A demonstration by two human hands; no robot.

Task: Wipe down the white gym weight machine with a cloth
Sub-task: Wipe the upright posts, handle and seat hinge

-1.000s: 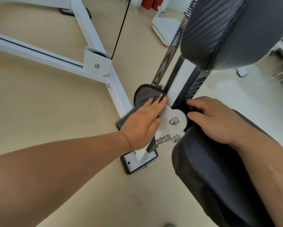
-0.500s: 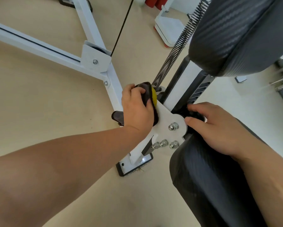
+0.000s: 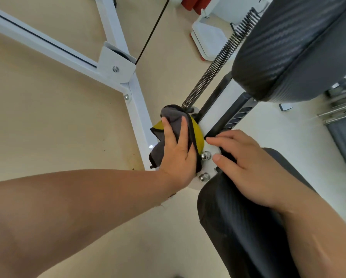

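Change: half a second ago the left hand [image 3: 178, 155] was curled over the bunched cloth. Now its fingers [image 3: 166, 127] lie longer and flatter across it, and more of the cloth's yellow face shows. The right hand [image 3: 246, 167] has slid a little toward the plate.
Left hand: the fingers are released rather than clenched. They are laid fairly straight and press the cloth down with the palm.
Cloth: the grey microfibre cloth with black hem and yellow underside [image 3: 175, 118] is crumpled under the left hand and pokes out at 12 o'clock from it. It lies against the rounded white metal pivot plate [image 3: 212, 146].
Right hand: at 3 o'clock from the left hand, its fingers are loosely bent and grasp nothing. The fingertips rest on a black bracket at the plate's edge and the palm on the lower black textured seat pad [image 3: 238, 227].
Machine: the white tubular gym machine frame [image 3: 142, 121] runs from the cloth toward 11 o'clock to a bolted joint. Two chrome dome nuts [image 3: 206, 156] sit on the plate between the hands. A coiled steel spring [image 3: 214, 63] rises toward 1 o'clock from the cloth.
Upper pad: a black textured back pad [image 3: 294, 47] sits at 2 o'clock.
Floor: the beige floor [image 3: 47, 127] lies beneath the frame.
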